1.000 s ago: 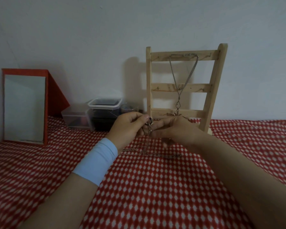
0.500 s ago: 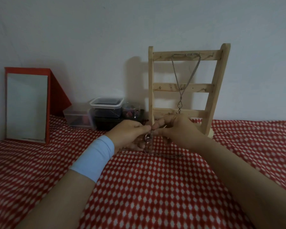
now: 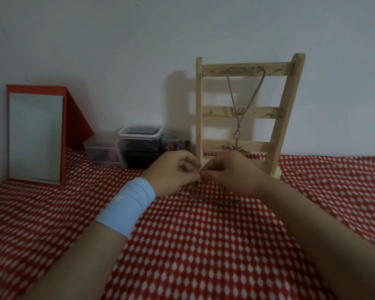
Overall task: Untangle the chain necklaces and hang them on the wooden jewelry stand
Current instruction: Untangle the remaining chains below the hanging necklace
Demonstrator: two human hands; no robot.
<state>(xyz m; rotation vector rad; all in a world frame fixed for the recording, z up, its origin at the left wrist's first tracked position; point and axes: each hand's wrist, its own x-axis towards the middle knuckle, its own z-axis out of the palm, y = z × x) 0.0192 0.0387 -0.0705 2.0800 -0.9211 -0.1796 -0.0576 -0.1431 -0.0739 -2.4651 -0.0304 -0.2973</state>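
Okay, left hand (image 3: 171, 169) and right hand (image 3: 227, 172) meet fingertip to fingertip just in front of the base of the wooden jewelry stand (image 3: 199, 105), both pinching the tangled chain (image 3: 204, 199). Its slack trails down onto the red checked cloth (image 3: 204, 245) under the hands, and a small ring (image 3: 191, 185) hangs just below the left fingers. One necklace (image 3: 232, 94) already hangs from the stand's top rail, its pendant down at the bottom rail, just behind the right hand. The stand is upright near the wall. Plastic containers (image 3: 139, 137) sit just left of it, and a red-framed mirror (image 3: 35, 135) is further left, well apart from the hands. Bare cloth runs toward the camera and off to the right of the stand. There is a blue wristband (image 3: 128, 206) on the left wrist. Versus a second ago, the ring was up at the fingertips and now hangs lower, and the hands sit slightly lower against the stand, still together.
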